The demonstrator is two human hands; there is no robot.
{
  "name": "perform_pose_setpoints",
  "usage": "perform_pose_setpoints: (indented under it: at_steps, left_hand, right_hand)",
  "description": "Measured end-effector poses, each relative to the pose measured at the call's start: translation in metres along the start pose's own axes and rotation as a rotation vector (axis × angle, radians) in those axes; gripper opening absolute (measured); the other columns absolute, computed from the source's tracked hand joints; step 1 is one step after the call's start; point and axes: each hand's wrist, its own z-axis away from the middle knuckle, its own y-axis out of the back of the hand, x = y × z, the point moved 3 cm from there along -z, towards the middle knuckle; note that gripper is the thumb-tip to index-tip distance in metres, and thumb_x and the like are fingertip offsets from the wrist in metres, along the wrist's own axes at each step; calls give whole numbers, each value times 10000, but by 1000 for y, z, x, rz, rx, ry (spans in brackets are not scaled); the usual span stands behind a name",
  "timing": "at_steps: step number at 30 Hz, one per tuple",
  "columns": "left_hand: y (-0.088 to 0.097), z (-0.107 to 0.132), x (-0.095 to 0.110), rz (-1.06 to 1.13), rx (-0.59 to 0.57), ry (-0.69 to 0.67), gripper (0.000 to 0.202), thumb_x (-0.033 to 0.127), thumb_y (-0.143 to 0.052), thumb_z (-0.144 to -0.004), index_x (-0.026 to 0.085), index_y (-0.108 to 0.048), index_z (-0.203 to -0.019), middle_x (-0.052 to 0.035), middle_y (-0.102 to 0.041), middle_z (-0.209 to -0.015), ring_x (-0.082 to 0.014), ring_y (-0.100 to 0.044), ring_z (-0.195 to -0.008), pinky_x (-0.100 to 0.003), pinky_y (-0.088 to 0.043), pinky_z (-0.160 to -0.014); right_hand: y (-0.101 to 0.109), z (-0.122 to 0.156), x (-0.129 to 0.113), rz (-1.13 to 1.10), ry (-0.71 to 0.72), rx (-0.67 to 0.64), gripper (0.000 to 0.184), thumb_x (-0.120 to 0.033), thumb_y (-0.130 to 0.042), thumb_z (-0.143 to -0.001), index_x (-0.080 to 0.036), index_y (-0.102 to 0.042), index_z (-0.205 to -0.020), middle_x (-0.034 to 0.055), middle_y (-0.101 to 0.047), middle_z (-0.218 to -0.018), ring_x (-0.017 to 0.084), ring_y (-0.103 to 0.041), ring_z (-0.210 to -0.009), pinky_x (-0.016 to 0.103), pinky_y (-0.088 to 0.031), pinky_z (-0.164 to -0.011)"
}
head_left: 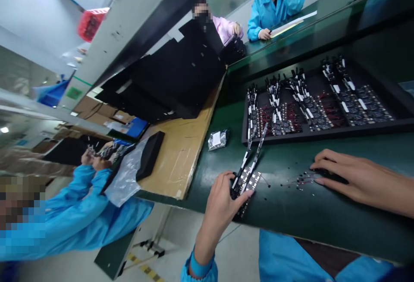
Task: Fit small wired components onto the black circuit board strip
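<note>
Now the left hand [223, 202] has its grip closed around a small bundle of circuit strips [247, 174] at the front edge of the green bench [291, 213], just in front of the black tray [323, 133]. It should hold them by the edges, I think, without bending the long tails. The right hand [352, 178] lies flat and open, holding nothing, its fingertips touching the loose red wires [302, 179] right of the bundle.

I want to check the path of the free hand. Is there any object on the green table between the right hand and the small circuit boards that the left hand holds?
Only small things: a few loose wired parts lie on the green table at the fingertips of the right hand. Beyond them the surface is bare up to the circuit boards in the left hand.
</note>
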Motion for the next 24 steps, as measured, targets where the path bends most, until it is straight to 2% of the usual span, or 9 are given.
perform_pose_setpoints:
  at_steps: [3,7,10,14,16,19,22,24]
  left_hand:
    - [4,2,8,11,-69,19,584,547,-814,-686,232,-572,-1114,-138,-632,-1206,-415,-628,-1115,-483,-516,-865]
    - [8,10,5,56,-123,116,570,523,-851,-631,241,-566,-1037,-99,-631,-1106,-390,-642,-1016,-440,-510,-783]
    - [7,20,-2,101,-135,159,554,503,-868,-607,250,-559,-992,-79,-630,-1090,-372,-638,-999,-424,-501,-793]
    - [4,35,-12,76,-131,254,568,536,-855,-588,257,-565,-989,-63,-654,-1017,-377,-643,-965,-432,-500,-784]
    - [4,42,-14,59,-108,270,644,553,-844,-588,268,-571,-1096,-72,-663,-1054,-388,-639,-1016,-445,-504,-810]
    - [7,53,-16,73,-44,295,732,565,-825,-610,282,-547,-1225,-95,-673,-1123,-393,-643,-1073,-451,-520,-837]
    - [13,68,-27,78,78,421,632,596,-802,-600,289,-602,-1116,-80,-709,-1013,-392,-685,-962,-450,-536,-772]
    - [14,81,-39,123,145,572,470,633,-767,-592,301,-650,-905,-46,-712,-811,-396,-696,-815,-462,-524,-707]
  right_hand:
    - [-5,2,3,-18,26,-148,274,-568,-604,-1074,-507,-731,-1310,59,-808,-1291,352,-858,-1013,462,-732,-771]
    - [-9,5,14,-8,58,-106,282,-578,-625,-1048,-557,-713,-1315,50,-815,-1275,362,-859,-997,483,-730,-723]
    - [-11,5,18,-4,57,-92,282,-597,-627,-1032,-571,-725,-1295,53,-822,-1261,358,-860,-982,478,-726,-700]
    - [-6,3,12,-5,-54,-210,361,-632,-542,-1074,-464,-783,-1284,82,-789,-1339,386,-836,-1118,523,-730,-861]
    - [-4,3,8,3,-114,-285,455,-642,-478,-1103,-390,-797,-1307,110,-755,-1395,409,-806,-1202,569,-710,-958]
    - [-4,3,8,3,-122,-311,510,-667,-458,-1100,-358,-800,-1318,127,-746,-1404,421,-791,-1220,586,-698,-992]
    - [-6,3,13,10,-110,-289,491,-667,-474,-1091,-375,-801,-1313,122,-755,-1390,426,-789,-1223,589,-695,-1003]
    - [-7,4,14,10,-107,-288,479,-663,-483,-1087,-385,-801,-1314,118,-755,-1391,428,-790,-1220,600,-694,-1006]
